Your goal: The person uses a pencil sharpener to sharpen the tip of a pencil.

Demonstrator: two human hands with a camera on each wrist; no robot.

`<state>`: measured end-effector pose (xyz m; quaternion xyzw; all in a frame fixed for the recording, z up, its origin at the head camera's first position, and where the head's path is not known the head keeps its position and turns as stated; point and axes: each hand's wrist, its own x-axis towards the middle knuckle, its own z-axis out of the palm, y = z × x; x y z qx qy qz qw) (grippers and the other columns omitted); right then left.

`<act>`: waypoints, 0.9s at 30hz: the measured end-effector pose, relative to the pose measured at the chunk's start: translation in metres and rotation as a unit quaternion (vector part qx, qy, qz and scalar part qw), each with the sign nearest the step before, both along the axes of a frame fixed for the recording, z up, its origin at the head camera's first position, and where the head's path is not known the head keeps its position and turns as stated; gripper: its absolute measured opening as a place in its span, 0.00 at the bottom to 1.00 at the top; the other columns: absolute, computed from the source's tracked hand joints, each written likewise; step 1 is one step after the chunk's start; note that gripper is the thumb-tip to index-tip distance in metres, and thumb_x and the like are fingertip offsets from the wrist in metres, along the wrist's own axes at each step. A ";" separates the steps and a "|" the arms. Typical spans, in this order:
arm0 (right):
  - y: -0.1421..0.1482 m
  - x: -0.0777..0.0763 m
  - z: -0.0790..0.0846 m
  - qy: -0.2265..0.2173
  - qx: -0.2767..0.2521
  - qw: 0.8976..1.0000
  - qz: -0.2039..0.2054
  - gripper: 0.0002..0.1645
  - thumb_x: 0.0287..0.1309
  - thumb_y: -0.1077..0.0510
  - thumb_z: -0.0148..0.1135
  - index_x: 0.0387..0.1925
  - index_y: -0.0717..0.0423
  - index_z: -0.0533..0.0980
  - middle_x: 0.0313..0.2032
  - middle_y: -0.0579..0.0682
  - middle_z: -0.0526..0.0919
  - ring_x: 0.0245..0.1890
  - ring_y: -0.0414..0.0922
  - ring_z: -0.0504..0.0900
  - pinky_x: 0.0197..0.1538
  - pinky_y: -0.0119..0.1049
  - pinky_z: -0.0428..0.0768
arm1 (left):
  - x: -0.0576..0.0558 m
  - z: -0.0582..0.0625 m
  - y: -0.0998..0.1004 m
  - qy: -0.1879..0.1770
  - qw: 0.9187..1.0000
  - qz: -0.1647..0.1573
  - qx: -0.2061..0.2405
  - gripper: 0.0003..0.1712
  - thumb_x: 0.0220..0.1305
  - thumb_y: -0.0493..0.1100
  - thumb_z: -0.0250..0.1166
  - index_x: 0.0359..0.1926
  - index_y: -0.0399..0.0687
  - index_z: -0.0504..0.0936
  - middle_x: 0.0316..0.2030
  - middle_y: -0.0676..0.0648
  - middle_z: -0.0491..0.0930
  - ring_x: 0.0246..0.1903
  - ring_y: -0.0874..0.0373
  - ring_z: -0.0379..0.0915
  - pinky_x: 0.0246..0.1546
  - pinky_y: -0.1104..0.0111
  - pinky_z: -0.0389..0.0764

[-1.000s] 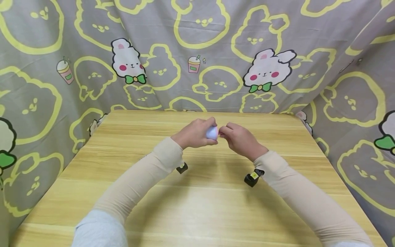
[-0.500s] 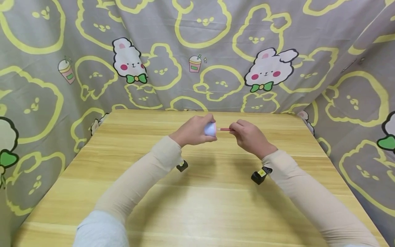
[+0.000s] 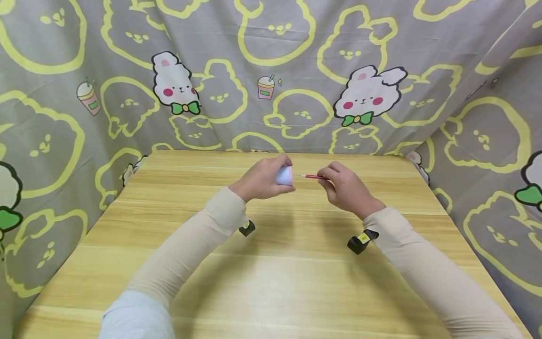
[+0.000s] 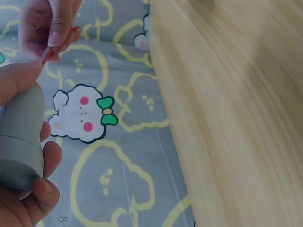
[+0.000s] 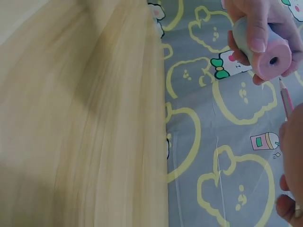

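In the head view, my left hand (image 3: pixel 263 180) grips a pale blue-grey pencil sharpener (image 3: pixel 284 175) lying sideways in the fingers, above the table. Its pink end, with a round dark hole, faces my right hand; the right wrist view shows this pink-ended sharpener (image 5: pixel 266 56) most plainly. My right hand (image 3: pixel 348 188) pinches a red pencil (image 3: pixel 312 176) between thumb and fingers. The sharpened tip points left at the hole, with a small gap between them. In the left wrist view the sharpener's body (image 4: pixel 21 130) fills the palm, and the pencil (image 4: pixel 46 56) is partly covered by fingers.
A light wood-grain table (image 3: pixel 271 282) spreads beneath both arms. Behind it and at both sides hangs a grey curtain (image 3: pixel 237 42) with yellow outlines and rabbit prints. Black wrist cameras (image 3: pixel 358 242) sit under the beige sleeves (image 3: pixel 195 240).
The right hand has drawn the pencil rightward out of the sharpener, so its tip now shows. My left hand has shifted slightly left with the sharpener.
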<state>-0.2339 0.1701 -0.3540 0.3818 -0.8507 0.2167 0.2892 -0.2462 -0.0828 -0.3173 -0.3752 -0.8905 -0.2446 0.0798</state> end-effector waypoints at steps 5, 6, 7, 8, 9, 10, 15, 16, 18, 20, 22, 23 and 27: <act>0.005 0.000 -0.002 -0.069 -0.051 0.996 -0.018 0.05 0.56 0.68 0.66 0.37 0.62 0.81 0.33 0.53 0.78 0.31 0.47 0.77 0.34 0.42 0.78 | 0.000 -0.002 0.000 -0.001 1.000 0.000 -0.009 0.30 0.56 0.51 0.72 0.54 0.44 0.69 0.39 0.46 0.76 0.36 0.54 0.73 0.35 0.64 0.76; 0.007 0.000 -0.002 -0.082 -0.056 0.995 -0.025 0.05 0.57 0.67 0.66 0.37 0.63 0.81 0.32 0.52 0.78 0.31 0.46 0.76 0.33 0.42 0.77 | 0.000 -0.002 0.000 0.000 1.000 0.000 -0.014 0.30 0.57 0.52 0.72 0.54 0.45 0.69 0.39 0.46 0.75 0.36 0.54 0.72 0.35 0.64 0.76; 0.008 0.000 -0.003 -0.094 -0.061 0.993 -0.031 0.05 0.57 0.67 0.66 0.37 0.63 0.81 0.32 0.52 0.78 0.31 0.46 0.76 0.33 0.42 0.77 | 0.000 -0.003 0.000 0.001 1.000 0.001 -0.018 0.30 0.57 0.53 0.71 0.54 0.45 0.69 0.40 0.47 0.75 0.38 0.54 0.71 0.37 0.64 0.75; 0.010 0.000 -0.003 -0.107 -0.065 0.991 -0.037 0.06 0.58 0.67 0.66 0.38 0.63 0.82 0.32 0.52 0.79 0.30 0.46 0.75 0.32 0.41 0.76 | 0.000 -0.004 0.000 0.002 1.000 0.001 -0.021 0.31 0.58 0.54 0.71 0.55 0.45 0.69 0.40 0.47 0.75 0.39 0.53 0.71 0.39 0.63 0.74; 0.011 0.000 -0.003 -0.121 -0.070 0.989 -0.042 0.06 0.58 0.66 0.66 0.38 0.63 0.82 0.32 0.52 0.79 0.30 0.46 0.75 0.32 0.41 0.75 | 0.001 -0.004 -0.001 0.003 1.000 0.002 -0.025 0.31 0.59 0.54 0.69 0.56 0.45 0.69 0.42 0.46 0.75 0.42 0.52 0.70 0.41 0.62 0.72; 0.012 0.000 -0.003 -0.133 -0.075 0.987 -0.046 0.07 0.58 0.66 0.65 0.39 0.64 0.81 0.32 0.52 0.79 0.30 0.46 0.74 0.31 0.41 0.74 | 0.001 -0.005 -0.001 0.003 1.000 0.002 -0.029 0.31 0.61 0.55 0.68 0.57 0.44 0.68 0.43 0.46 0.75 0.44 0.51 0.69 0.43 0.60 0.70; 0.019 0.000 -0.004 -0.187 -0.100 0.975 -0.070 0.06 0.61 0.63 0.64 0.40 0.62 0.81 0.30 0.51 0.81 0.27 0.45 0.71 0.27 0.37 0.68 | -0.001 -0.012 -0.003 -0.011 1.000 -0.002 -0.025 0.30 0.67 0.53 0.62 0.60 0.41 0.65 0.47 0.43 0.74 0.48 0.48 0.64 0.46 0.56 0.61; 0.020 0.000 -0.004 -0.194 -0.106 0.973 -0.073 0.06 0.62 0.63 0.64 0.39 0.62 0.81 0.30 0.51 0.82 0.27 0.45 0.71 0.27 0.37 0.68 | -0.002 -0.015 -0.003 -0.014 1.000 -0.004 -0.019 0.29 0.67 0.52 0.62 0.59 0.40 0.64 0.46 0.43 0.74 0.47 0.48 0.64 0.45 0.56 0.61; 0.023 0.000 -0.006 -0.212 -0.120 0.967 -0.076 0.06 0.62 0.62 0.63 0.39 0.61 0.81 0.30 0.52 0.82 0.25 0.45 0.72 0.25 0.35 0.69 | -0.003 -0.019 -0.005 -0.020 1.000 -0.008 0.003 0.29 0.66 0.49 0.64 0.58 0.39 0.63 0.44 0.42 0.73 0.44 0.49 0.66 0.45 0.56 0.63; 0.026 -0.001 -0.008 -0.229 -0.133 0.961 -0.077 0.07 0.63 0.62 0.62 0.40 0.62 0.80 0.31 0.53 0.82 0.25 0.45 0.73 0.25 0.34 0.71 | -0.004 -0.023 -0.006 -0.025 0.999 -0.012 0.025 0.29 0.64 0.47 0.67 0.56 0.38 0.63 0.43 0.41 0.73 0.42 0.49 0.68 0.46 0.57 0.66; 0.029 -0.001 -0.010 -0.245 -0.145 0.955 -0.079 0.08 0.63 0.62 0.62 0.41 0.63 0.80 0.32 0.54 0.82 0.25 0.46 0.75 0.26 0.33 0.73 | -0.005 -0.027 -0.008 -0.031 0.998 -0.014 0.045 0.30 0.62 0.45 0.68 0.55 0.37 0.62 0.43 0.40 0.73 0.41 0.49 0.70 0.47 0.57 0.70; 0.031 -0.001 -0.011 -0.253 -0.151 0.952 -0.081 0.08 0.63 0.62 0.62 0.42 0.63 0.79 0.32 0.54 0.81 0.25 0.46 0.75 0.25 0.33 0.74 | -0.005 -0.028 -0.009 -0.037 0.998 -0.012 0.054 0.30 0.61 0.45 0.69 0.54 0.37 0.62 0.43 0.39 0.73 0.41 0.50 0.71 0.47 0.58 0.71; 0.038 0.000 -0.016 -0.266 -0.168 0.945 -0.091 0.11 0.63 0.62 0.62 0.44 0.65 0.78 0.32 0.56 0.80 0.28 0.45 0.76 0.29 0.31 0.74 | -0.002 -0.032 -0.012 -0.065 0.995 0.010 0.070 0.31 0.60 0.45 0.70 0.54 0.37 0.62 0.44 0.39 0.74 0.42 0.50 0.72 0.46 0.58 0.74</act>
